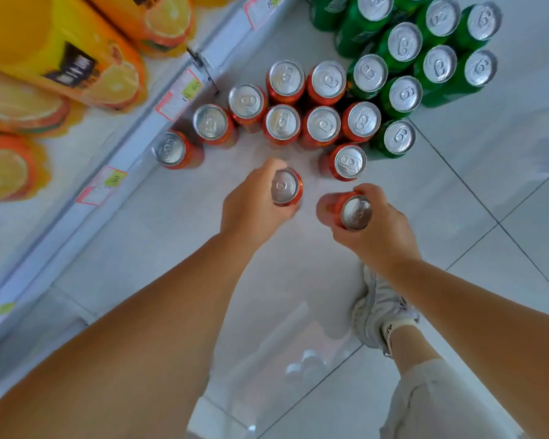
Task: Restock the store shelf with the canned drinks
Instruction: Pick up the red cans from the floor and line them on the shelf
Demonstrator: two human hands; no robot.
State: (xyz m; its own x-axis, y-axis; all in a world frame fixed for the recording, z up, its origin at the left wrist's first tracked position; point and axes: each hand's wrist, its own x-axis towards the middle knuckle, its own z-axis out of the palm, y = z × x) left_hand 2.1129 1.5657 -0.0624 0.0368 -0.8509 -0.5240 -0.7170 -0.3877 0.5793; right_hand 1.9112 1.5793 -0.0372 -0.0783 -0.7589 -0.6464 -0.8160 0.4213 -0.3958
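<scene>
While handheld, two red cans (285, 186) (355, 213)

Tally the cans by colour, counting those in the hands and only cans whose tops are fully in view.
Red cans: 11 (9 on the floor, 1 in the left hand, 1 in the right hand)
Green cans: 9
Total: 20

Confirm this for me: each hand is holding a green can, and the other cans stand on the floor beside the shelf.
Wrong colour. In the head view the left hand grips a red can and the right hand a second red can; the green cans are untouched. The other cans do stand on the floor beside the shelf.
</scene>
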